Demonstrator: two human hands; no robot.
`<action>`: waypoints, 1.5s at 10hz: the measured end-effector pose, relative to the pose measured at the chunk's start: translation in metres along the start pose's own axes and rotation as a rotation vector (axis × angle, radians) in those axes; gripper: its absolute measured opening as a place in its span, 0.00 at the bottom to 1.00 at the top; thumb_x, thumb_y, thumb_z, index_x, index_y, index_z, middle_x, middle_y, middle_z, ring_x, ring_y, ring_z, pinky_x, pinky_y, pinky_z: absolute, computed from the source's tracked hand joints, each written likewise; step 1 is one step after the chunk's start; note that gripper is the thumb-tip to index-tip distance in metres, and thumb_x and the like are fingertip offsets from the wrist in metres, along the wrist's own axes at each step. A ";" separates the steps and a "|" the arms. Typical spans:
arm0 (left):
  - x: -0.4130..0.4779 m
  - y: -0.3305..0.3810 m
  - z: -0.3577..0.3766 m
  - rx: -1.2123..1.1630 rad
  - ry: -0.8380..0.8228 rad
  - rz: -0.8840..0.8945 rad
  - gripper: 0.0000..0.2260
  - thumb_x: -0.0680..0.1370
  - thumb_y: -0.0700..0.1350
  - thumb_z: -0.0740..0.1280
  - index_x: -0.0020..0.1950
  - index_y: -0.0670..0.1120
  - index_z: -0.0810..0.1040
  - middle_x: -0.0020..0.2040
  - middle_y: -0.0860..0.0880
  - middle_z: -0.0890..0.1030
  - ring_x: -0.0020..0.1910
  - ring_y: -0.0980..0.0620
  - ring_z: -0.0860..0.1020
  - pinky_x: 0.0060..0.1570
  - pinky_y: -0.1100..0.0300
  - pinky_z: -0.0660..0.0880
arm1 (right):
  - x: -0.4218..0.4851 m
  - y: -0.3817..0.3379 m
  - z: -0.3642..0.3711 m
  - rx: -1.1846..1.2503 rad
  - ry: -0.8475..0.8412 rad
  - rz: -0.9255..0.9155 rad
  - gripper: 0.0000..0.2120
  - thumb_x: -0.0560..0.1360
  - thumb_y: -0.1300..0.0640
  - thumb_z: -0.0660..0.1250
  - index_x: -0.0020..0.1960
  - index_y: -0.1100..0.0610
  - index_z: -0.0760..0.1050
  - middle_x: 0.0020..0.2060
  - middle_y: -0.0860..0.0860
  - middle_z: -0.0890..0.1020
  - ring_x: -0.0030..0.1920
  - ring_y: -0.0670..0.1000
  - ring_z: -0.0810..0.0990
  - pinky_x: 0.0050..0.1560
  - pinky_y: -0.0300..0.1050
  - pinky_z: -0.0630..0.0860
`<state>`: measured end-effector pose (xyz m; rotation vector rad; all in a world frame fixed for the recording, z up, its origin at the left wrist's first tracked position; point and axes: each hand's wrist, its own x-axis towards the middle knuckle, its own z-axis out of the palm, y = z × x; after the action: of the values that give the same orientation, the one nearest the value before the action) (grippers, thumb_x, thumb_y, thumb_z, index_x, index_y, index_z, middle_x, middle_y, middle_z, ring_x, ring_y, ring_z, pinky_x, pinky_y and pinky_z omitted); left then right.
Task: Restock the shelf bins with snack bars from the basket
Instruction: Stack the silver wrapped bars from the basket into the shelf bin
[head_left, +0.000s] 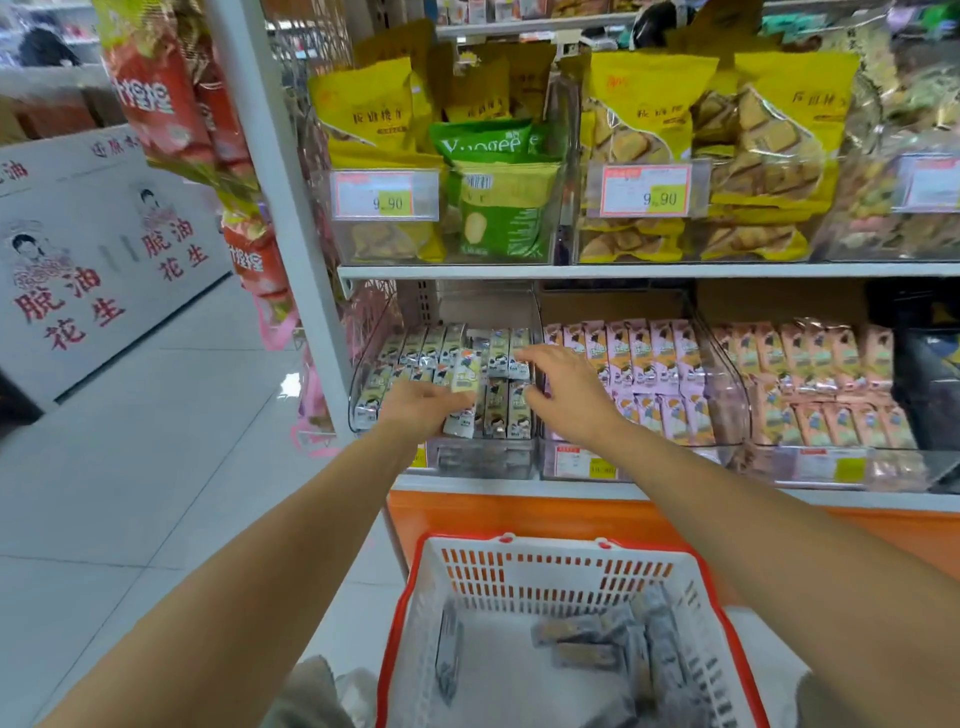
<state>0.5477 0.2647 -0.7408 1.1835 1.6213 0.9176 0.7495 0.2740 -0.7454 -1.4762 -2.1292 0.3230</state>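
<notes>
Left grip (415, 410) pinching snack bar (464, 379), bin (359, 384) packed, basket (545, 577) part-filled

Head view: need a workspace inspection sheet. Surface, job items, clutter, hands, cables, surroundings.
Surface: white lower shelf carrying clear bins.
Job's things: left clear bin holds rows of grey-green bars; red-rimmed basket below it, a few dark-wrapped bars inside.
Clutter: one green bag among yellow bags on the upper shelf.
Hands: left hand grips a snack bar over the bin; right hand has straight fingers over the same bin.
Cables: nothing seen.
Surroundings: bins of pink bars, tiled floor.
</notes>
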 end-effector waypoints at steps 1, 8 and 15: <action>0.028 0.010 0.001 0.129 0.060 0.011 0.16 0.70 0.53 0.76 0.40 0.41 0.77 0.44 0.43 0.81 0.39 0.50 0.81 0.50 0.51 0.79 | 0.021 0.009 0.007 -0.208 -0.053 -0.066 0.24 0.80 0.54 0.60 0.75 0.53 0.63 0.75 0.51 0.64 0.77 0.51 0.55 0.76 0.50 0.48; 0.118 0.018 0.048 0.975 0.310 0.372 0.15 0.80 0.54 0.61 0.59 0.49 0.81 0.56 0.41 0.80 0.62 0.41 0.68 0.55 0.52 0.66 | 0.099 0.028 0.023 -0.543 -0.425 -0.098 0.26 0.80 0.45 0.57 0.75 0.54 0.63 0.73 0.53 0.67 0.74 0.54 0.61 0.76 0.59 0.44; 0.130 -0.002 0.033 1.101 0.086 0.539 0.25 0.78 0.52 0.67 0.74 0.51 0.67 0.71 0.46 0.70 0.70 0.42 0.66 0.68 0.46 0.65 | 0.095 0.031 0.027 -0.503 -0.397 -0.088 0.28 0.81 0.45 0.56 0.77 0.53 0.58 0.76 0.53 0.60 0.77 0.53 0.55 0.77 0.57 0.39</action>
<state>0.5605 0.3908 -0.7837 2.4329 1.9618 0.3065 0.7346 0.3760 -0.7556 -1.6853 -2.7325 0.0447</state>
